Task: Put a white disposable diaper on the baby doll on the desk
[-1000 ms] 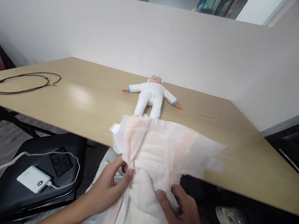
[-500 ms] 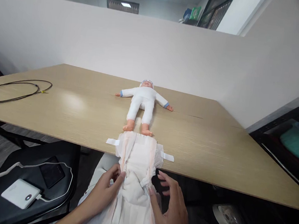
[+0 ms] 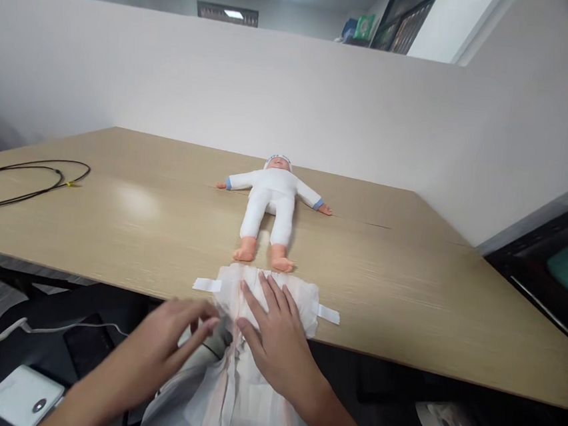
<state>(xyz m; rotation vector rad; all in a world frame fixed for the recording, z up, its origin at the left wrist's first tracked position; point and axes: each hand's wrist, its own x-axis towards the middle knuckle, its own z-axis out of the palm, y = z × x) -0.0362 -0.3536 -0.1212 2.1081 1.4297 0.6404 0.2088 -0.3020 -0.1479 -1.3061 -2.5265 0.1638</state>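
Note:
An unfolded white diaper (image 3: 260,388) runs from the table's front edge down over my lap, with a white tape tab sticking out on each side. My right hand (image 3: 277,336) lies flat on its upper part, fingers stretched and slightly spread. Just left of the diaper's edge is my left hand (image 3: 171,336), blurred a little. Its fingers are bent, with a gap to the thumb, and nothing shows between them. Beyond the diaper, a baby doll (image 3: 272,202) in a white suit with blue cuffs lies on its back, arms out, feet towards me.
The wooden table (image 3: 388,283) meets a white partition (image 3: 275,91). A black cable (image 3: 32,163) lies coiled on its left. On a black chair at lower left are a white power bank (image 3: 22,397) and a dark phone (image 3: 87,348). A black shelf frame (image 3: 548,285) stands right.
My right hand has moved from the diaper's right edge onto its upper part and flattened. My left hand has shifted left, off the diaper's edge. The view has tilted slightly.

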